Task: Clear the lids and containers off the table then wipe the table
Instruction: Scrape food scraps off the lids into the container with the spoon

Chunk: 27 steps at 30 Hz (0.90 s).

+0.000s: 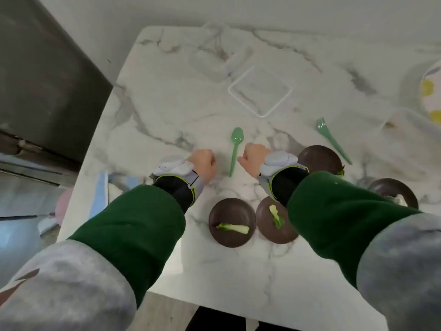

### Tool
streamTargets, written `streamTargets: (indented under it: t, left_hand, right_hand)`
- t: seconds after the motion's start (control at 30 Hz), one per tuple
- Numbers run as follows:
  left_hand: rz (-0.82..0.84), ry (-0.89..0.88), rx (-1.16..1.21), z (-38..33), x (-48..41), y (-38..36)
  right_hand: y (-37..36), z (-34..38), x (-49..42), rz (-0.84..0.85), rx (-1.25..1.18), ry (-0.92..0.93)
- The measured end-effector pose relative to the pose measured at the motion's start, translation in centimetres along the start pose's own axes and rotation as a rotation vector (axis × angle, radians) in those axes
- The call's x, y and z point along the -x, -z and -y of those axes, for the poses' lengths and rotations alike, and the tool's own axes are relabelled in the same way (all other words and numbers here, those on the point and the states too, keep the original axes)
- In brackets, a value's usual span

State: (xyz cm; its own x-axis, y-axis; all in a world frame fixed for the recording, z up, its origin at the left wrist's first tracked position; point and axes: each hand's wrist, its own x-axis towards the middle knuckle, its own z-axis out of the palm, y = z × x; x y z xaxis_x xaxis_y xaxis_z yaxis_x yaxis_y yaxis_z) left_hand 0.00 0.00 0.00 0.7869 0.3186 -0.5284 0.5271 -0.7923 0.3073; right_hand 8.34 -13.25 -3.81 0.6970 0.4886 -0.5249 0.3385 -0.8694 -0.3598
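Hovering low over the white marble table [167, 96] with both hands balled up and nothing visible in either: left hand [204, 163] a closed fist just left of a green plastic spoon [236, 149], right hand [254, 156] curled the same way just right of it, thumb tip toward the spoon's handle, neither hand touching it. Wearing white sensor bands [173, 167] on both wrists, above green sleeves. Toward the near edge, two dark brown round lids (or shallow dishes, hard to tell) side by side and almost touching: near-left brown lid [229, 211] carrying a strip of leafy green vegetable, near-right brown lid [267, 235] carrying a smaller scrap and partly under the right sleeve. Two more of the same kind toward the right edge: third brown lid [319, 161] just behind the right wrist, fourth brown lid [386, 186] half hidden by the right forearm. Green plastic fork [331, 139] lying slantwise beyond the third. Mid-table, a clear square lid [260, 91] with a white rim, flat on the marble. Beyond it, near the far edge, blurred clear containers [210, 65], number uncertain. At the right edge, a patterned plate [432, 91] with yellow spots; at the left edge, a blue-striped cloth [101, 194].
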Motion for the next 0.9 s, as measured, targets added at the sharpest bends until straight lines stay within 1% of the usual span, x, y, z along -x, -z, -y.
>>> streamTargets:
  t: [0.23, 0.37, 0.43, 0.5, 0.7, 0.8, 0.9]
  left_hand:
    - [0.019, 0.025, 0.038, 1.3, -2.1, -0.6]
    - [0.031, 0.015, 0.055, 1.1, -2.0, -0.4]
    - [0.055, 0.004, 0.063, 1.0, -1.7, -0.3]
    - [0.100, -0.013, 0.084, 0.9, -1.3, -0.2]
    - [0.367, -0.072, 0.089, -0.3, 0.1, -0.5]
    - [0.421, -0.073, 0.066, -0.8, 0.7, -1.4]
    - [0.418, -0.091, 0.018, -1.0, 1.6, -2.5]
  right_hand:
    - [-1.5, 1.5, -2.6, -0.046, -0.021, -0.025]
    - [-2.1, 1.3, -3.3, -0.064, -0.018, -0.074]
    - [-2.2, 1.5, -3.5, -0.047, -0.033, -0.109]
    - [-2.0, 1.5, -3.6, -0.039, -0.044, -0.120]
    - [-0.2, 0.3, -2.3, -0.130, -0.029, -0.077]
    - [0.7, -0.4, -1.2, -0.153, -0.007, -0.053]
    - [1.0, -1.1, 0.0, -0.149, 0.016, -0.032]
